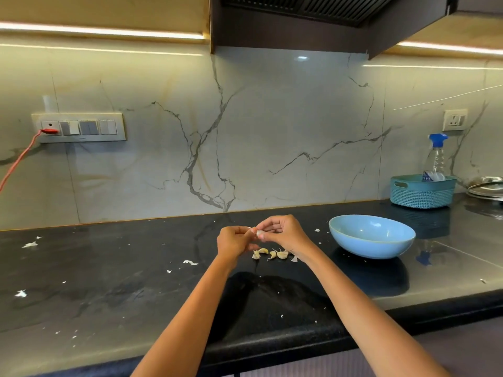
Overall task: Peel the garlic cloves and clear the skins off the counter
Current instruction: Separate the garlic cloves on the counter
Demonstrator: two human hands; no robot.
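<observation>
A garlic clove [260, 233] is held just above the black counter [109, 281]. My left hand [234, 242] and my right hand [283, 233] both pinch it between their fingertips. Below the hands, several more garlic cloves [272, 254] lie in a small group on the counter. White scraps of garlic skin [190, 262] are scattered over the counter, mostly to the left. A light blue bowl [371, 236] stands to the right of my hands; I see nothing inside it.
A teal basket [422, 190] with a spray bottle [436, 156] stands at the back right, next to steel lids [485, 186]. A switch panel [79, 127] with a red cable sits on the marble wall at left. The counter's front edge runs below my forearms.
</observation>
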